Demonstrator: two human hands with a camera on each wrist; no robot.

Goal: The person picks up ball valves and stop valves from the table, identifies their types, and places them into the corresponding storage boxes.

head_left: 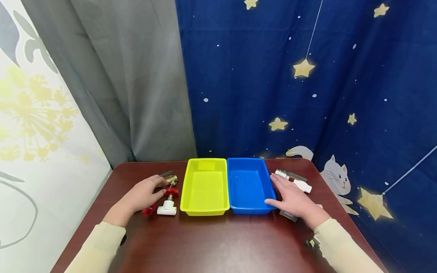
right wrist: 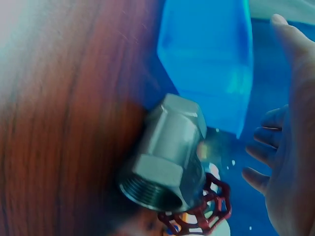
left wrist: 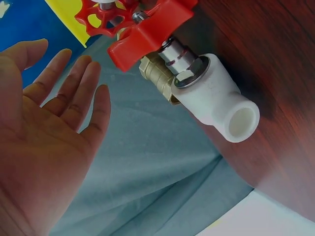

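My left hand (head_left: pixel 145 193) hovers with fingers extended above several valves left of the yellow tray, holding nothing. Among them are a white plastic valve (left wrist: pixel 209 96) with a red handle (left wrist: pixel 152 34), a brass valve (head_left: pixel 172 179) and a red handwheel (head_left: pixel 149 210). In the left wrist view the palm and loosely spread fingers show beside these valves. Over at the blue tray's right side, my right hand (head_left: pixel 293 199) spreads its fingers and grips nothing. A grey metal valve (right wrist: pixel 167 147) with a dark red handwheel (right wrist: pixel 202 211) lies near it, partly hidden in the head view.
A yellow tray (head_left: pixel 205 213) and a blue tray (head_left: pixel 250 211) stand side by side on the brown table (head_left: pixel 211 242). Beyond the right hand lie a silver fitting (head_left: pixel 282 173) and a white piece (head_left: pixel 302 186). Curtains (head_left: pixel 239 94) hang behind the table.
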